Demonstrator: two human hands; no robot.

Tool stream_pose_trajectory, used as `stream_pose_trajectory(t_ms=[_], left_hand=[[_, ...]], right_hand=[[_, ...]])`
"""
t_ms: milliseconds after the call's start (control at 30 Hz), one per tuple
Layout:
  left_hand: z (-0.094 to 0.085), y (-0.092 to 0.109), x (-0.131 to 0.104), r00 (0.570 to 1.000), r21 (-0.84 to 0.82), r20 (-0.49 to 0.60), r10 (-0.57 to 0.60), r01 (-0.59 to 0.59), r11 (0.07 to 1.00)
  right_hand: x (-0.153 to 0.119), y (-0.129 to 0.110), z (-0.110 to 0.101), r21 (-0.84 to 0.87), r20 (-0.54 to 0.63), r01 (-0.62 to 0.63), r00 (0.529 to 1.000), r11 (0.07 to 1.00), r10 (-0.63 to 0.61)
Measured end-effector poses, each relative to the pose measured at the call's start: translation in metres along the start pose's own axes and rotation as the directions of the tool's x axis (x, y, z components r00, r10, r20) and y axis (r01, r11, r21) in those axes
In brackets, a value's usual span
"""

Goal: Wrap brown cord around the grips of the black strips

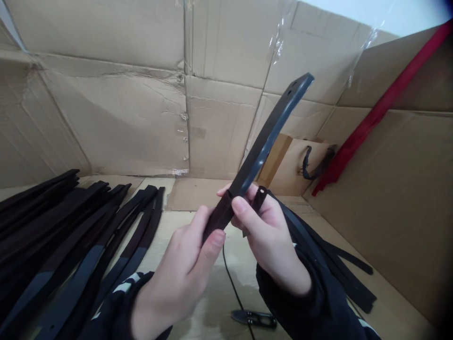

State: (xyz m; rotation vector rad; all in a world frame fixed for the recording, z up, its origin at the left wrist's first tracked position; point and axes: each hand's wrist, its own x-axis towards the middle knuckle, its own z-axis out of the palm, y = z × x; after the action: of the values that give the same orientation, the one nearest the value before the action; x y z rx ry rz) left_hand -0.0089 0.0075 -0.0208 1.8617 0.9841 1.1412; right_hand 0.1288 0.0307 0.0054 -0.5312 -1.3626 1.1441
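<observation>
A long curved dark grey plastic strip (271, 127) slants up and away in front of me, with two small holes near its far end. A dark cloth sleeve (221, 212) covers its near part. My left hand (180, 264) is closed around the sleeved part, thumb on top. My right hand (267, 236) pinches the strip at the sleeve's edge, thumb pressing on it. A small dark piece with a pale dot at its end (261, 196) sticks up between the right hand's fingers; its kind cannot be made out.
Several dark strips with partly pulled-on sleeves (102, 236) lie piled at left. More dark strips (339, 264) lie at right, partly behind my sleeve. Thread snips (253, 318) and a thin black cord (231, 278) lie on the table. Cardboard walls (116, 118) enclose the space; a red band (382, 108) hangs at right.
</observation>
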Motion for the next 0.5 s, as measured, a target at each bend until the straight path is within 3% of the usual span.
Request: stream_pose_trajectory(t_ms=[67,200,267,367,500], left_hand=[[-0.003,0.002,0.0,0.999,-0.062,0.034,-0.024,0.026,0.998],[-0.011,0.004,0.001,0.962,-0.295,0.265,-0.059,0.139,0.945],[-0.014,0.005,0.002,0.942,-0.352,0.326,-0.081,0.2,0.914],[-0.012,0.006,0.002,0.931,-0.276,0.341,-0.128,0.229,0.934],[-0.003,0.003,0.0,0.97,-0.13,0.21,-0.126,0.156,0.979]], right_hand=[[-0.001,0.002,0.001,0.025,-0.022,0.004,1.0,1.0,-0.004],[-0.001,0.003,0.0,0.034,-0.14,-0.025,0.99,0.999,0.029],[0.001,0.001,-0.002,0.05,-0.203,-0.029,0.978,0.998,0.038],[0.005,-0.004,-0.006,0.059,-0.304,0.022,0.953,0.998,-0.003],[0.004,-0.007,-0.007,0.024,-0.351,0.064,0.935,0.998,-0.052]])
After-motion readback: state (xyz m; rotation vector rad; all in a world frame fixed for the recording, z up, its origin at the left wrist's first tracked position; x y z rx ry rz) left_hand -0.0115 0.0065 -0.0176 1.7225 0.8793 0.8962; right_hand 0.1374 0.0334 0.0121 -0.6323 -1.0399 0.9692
